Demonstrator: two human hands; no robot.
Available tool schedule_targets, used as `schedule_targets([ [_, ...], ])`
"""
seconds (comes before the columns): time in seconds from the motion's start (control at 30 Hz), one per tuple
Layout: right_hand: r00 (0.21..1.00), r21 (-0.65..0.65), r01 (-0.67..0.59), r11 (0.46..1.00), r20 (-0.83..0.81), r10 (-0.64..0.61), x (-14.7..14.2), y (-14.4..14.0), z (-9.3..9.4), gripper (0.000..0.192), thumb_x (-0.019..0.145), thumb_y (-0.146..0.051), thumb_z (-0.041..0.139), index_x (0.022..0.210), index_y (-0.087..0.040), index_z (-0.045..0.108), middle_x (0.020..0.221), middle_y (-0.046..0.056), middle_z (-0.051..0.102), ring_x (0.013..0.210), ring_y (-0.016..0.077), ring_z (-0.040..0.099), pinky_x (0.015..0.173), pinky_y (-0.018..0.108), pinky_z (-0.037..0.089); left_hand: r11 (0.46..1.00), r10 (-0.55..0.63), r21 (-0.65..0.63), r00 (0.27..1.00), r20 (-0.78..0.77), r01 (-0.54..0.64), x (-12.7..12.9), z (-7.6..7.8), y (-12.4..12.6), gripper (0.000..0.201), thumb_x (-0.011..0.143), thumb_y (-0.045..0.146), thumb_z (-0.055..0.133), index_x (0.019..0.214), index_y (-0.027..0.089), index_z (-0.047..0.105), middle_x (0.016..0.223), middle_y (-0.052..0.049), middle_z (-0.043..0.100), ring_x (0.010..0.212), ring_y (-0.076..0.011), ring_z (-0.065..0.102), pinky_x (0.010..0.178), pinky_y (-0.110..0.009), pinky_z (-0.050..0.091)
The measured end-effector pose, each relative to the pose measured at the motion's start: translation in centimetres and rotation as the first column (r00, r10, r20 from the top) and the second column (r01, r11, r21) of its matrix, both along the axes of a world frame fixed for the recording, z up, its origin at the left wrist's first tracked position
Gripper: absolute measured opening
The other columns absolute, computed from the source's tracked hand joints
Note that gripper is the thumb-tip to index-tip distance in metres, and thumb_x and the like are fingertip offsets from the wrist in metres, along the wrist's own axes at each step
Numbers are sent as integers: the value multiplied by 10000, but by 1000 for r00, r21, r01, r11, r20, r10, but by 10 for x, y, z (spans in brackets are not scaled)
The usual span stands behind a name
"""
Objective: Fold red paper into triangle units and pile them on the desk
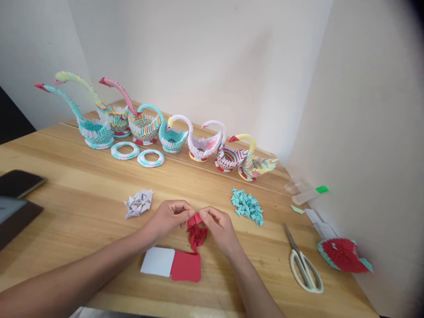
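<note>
Paper piece [195, 218], small, red and folded, is pinched between the fingertips of the left hand [174, 216] and right hand [217, 222], apparently for firm control from both sides. It is held close by a loose pile of folded red paper [197, 237] on the pale wooden table [99, 185]. Nearer the viewer, a flat white paper rectangle [157, 261] and a flat red paper rectangle [186, 266] are laid side by side, seemingly for easy reach. Grey-white folded paper pieces [139, 204] and turquoise folded paper triangles [247, 206] are heaped separately, probably sorted by colour. White-handled metal scissors [300, 256] are set to the right, well apart from both hands.
</note>
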State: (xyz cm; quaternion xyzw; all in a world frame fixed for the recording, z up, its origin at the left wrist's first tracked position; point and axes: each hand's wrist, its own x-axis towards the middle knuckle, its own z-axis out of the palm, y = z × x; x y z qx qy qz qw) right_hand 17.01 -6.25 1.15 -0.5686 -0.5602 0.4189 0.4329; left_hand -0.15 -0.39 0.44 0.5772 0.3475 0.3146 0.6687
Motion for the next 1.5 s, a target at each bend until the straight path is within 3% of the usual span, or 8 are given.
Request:
schedule_targets([
  [0.23, 977, 121, 6, 993, 210, -32, -3, -1, 1, 298, 890, -407, 558, 696, -187, 615, 609, 9, 637, 552, 147, 580, 538, 249, 444, 991, -5, 132, 999, -49, 11, 2, -4, -3, 217, 757, 326, 594, 639, 146, 622, 549, 20, 565, 539, -108, 477, 555, -216, 394],
  [0.37, 821, 443, -174, 879, 558, -119, 5, -2, 4, 253, 925, -311, 536, 716, -206, 633, 657, 31, 642, 630, 165, 574, 619, 278, 432, 969, -2, 245, 990, -143, 38, 3, -4, -11, 181, 778, 290, 562, 678, 155, 628, 601, 9, 602, 588, -124, 512, 563, -207, 390],
  [0.47, 814, 522, -194, 831, 558, -161, 7, -3, 4, 258, 917, -320, 561, 693, -203, 615, 623, 23, 621, 600, 163, 553, 593, 281, 414, 943, -25, 319, 979, -202, 90, 4, -2, -17, 176, 784, 272, 559, 666, 163, 630, 596, 12, 604, 581, -121, 505, 567, -204, 379],
  [0.67, 965, 310, 164, 937, 146, -217, 6, -3, 3, 291, 949, -360, 461, 833, -178, 657, 706, 25, 667, 677, 160, 622, 650, 265, 477, 992, 8, 130, 1000, -26, -4, 4, 2, -13, 250, 773, 373, 593, 683, 146, 650, 621, -21, 638, 561, -126, 524, 558, -224, 418],
  [0.8, 990, 160, 69, 985, 111, -87, -1, -3, 2, 244, 880, -390, 578, 866, -171, 685, 757, 36, 700, 698, 172, 635, 655, 264, 491, 998, 49, 31, 997, 56, -51, 4, 0, -8, 296, 744, 437, 623, 683, 148, 638, 601, -8, 611, 525, -113, 495, 532, -230, 410],
  [0.97, 968, 188, 113, 976, 201, -151, -8, -5, 0, 244, 850, -372, 619, 699, -183, 655, 674, 27, 668, 636, 162, 591, 629, 269, 468, 997, 29, 66, 998, 63, -33, 5, -5, -9, 288, 754, 411, 636, 653, 142, 631, 583, 2, 586, 549, -111, 499, 549, -226, 404],
  [1.2, 969, -80, 65, 995, -231, -82, -2, 1, 1, 417, 814, -561, 610, 661, -173, 593, 590, 11, 612, 532, 133, 560, 576, 265, 476, 1000, -15, 2, 996, 91, 15, 6, -5, -9, 261, 757, 373, 638, 664, 131, 664, 653, -34, 663, 558, -111, 508, 567, -232, 425],
  [1.5, 991, 65, 122, 990, -55, -119, -10, -4, 3, 322, 773, -486, 686, 696, -186, 598, 589, -19, 571, 524, 125, 509, 509, 242, 403, 990, -9, 139, 1000, 12, 8, 9, -8, -18, 214, 772, 285, 611, 623, 140, 659, 590, -19, 663, 574, -130, 572, 575, -217, 447],
])
